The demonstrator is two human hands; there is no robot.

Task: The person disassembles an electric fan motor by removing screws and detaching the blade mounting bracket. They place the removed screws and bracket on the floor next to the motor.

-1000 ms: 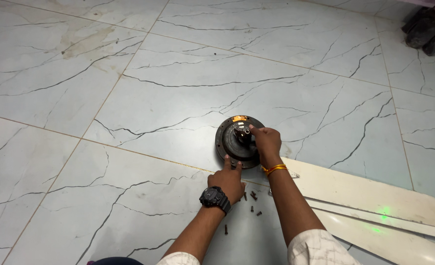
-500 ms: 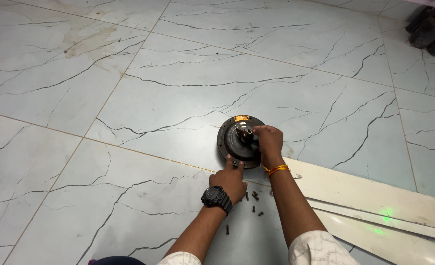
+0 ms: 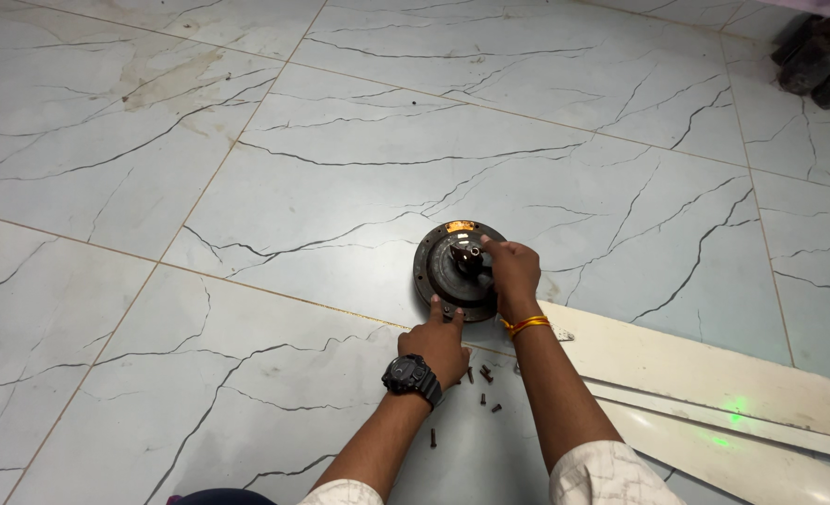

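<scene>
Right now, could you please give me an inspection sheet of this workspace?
Surface: pale marble-look floor tiles with dark veins.
Job's things: round dark fan motor housing flat on the floor, orange patch at its far rim.
Clutter: loose dark screws near the wrists; white fan blades lying at right.
Grips: left hand presses two fingers on the housing's near rim; right hand pinches the centre shaft.
Cables: nothing seen.
Surroundings: dark objects at the top right corner, unclear.

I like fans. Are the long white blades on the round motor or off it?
Off. The white blades lie flat on the floor beside the motor, with loose screws nearby.
</scene>
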